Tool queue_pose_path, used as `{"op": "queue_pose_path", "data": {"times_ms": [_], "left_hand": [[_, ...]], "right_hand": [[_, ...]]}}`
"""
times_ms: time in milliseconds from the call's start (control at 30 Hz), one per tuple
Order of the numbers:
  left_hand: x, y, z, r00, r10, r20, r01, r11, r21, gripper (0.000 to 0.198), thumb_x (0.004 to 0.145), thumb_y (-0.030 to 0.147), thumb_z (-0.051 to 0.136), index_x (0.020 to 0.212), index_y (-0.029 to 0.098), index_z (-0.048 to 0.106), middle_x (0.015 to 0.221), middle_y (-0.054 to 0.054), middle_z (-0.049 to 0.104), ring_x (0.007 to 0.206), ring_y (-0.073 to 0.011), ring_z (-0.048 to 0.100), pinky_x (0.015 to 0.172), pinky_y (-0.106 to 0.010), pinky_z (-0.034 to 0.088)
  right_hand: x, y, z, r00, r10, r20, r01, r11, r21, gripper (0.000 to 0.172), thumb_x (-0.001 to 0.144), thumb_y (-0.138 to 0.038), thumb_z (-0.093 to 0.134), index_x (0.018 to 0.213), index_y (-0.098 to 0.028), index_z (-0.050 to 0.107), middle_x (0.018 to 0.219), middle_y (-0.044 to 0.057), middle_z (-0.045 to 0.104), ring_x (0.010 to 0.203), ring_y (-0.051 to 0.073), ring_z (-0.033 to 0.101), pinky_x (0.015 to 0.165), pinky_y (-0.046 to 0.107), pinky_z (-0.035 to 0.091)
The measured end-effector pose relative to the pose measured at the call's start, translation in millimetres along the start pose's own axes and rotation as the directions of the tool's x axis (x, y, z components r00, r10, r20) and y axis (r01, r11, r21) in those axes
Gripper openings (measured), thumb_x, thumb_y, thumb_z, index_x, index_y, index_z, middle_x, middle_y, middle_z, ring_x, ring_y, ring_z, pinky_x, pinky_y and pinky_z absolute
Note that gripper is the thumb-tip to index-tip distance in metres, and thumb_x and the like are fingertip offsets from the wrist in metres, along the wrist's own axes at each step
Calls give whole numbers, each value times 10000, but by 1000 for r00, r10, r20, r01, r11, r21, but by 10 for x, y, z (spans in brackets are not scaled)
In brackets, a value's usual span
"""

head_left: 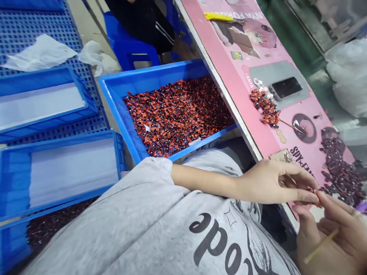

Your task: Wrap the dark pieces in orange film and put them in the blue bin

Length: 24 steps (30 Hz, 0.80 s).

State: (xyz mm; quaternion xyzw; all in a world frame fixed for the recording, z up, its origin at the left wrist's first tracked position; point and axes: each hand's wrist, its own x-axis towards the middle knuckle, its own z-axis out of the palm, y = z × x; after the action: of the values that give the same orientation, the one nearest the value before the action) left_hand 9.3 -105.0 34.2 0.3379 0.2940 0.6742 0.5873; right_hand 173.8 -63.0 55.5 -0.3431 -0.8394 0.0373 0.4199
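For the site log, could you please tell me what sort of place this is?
Probably a small assembly workshop: a blue plastic crate full of tiny orange-and-black parts, more piled on the pink printed worktable.

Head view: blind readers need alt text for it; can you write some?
A left hand pinches a small orange piece at a pink table, the right hand meeting it, a thin stick across its palm. A blue crate nearby holds red-and-black parts.

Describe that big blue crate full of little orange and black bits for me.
The blue crate is a rectangular open bin, plastic by its look, with upright walls. Small orange and black pieces cover its floor. It sits low beside the pink table, its right corner hidden under the table's edge.
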Motion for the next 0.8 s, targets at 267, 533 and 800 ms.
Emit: {"op": "queue_pose_path", "data": {"times_ms": [267, 533, 800], "left_hand": [[-343, 103, -191, 989, 151, -9, -150, 987, 64, 84, 785, 180, 779, 844, 151, 726, 861, -46, 753, 822, -177, 726, 806, -283, 596], [-417, 165, -212, 989, 146, -27, -140, 975, 172, 234, 760, 390, 839, 775, 179, 739, 773, -28, 733, 725, -166, 695, 699, -266, 586], [-353, -13, -306, 886, 458, 67, -457, 840, 293, 147, 780, 73, 739, 688, 186, 718, 764, -22, 729, 818, -177, 720, 818, -297, 566]], "right_hand": [[-51, -493, 64, 979, -194, 61, 193, 981, 29, 323, 808, -216, 827, 1111, -294, 748, 888, 45, 763, 737, 214, 726, 613, 324, 595], [-139, -600, 59, 993, -101, 69, 92, 988, 121, 221, 847, -224, 793, 1051, -260, 717, 924, 38, 746, 832, 213, 729, 704, 351, 627], [-256, -534, 134, 988, -151, 40, 145, 982, 123, 248, 836, -140, 758, 1041, -276, 730, 874, 26, 724, 757, 215, 688, 658, 358, 543]]}}
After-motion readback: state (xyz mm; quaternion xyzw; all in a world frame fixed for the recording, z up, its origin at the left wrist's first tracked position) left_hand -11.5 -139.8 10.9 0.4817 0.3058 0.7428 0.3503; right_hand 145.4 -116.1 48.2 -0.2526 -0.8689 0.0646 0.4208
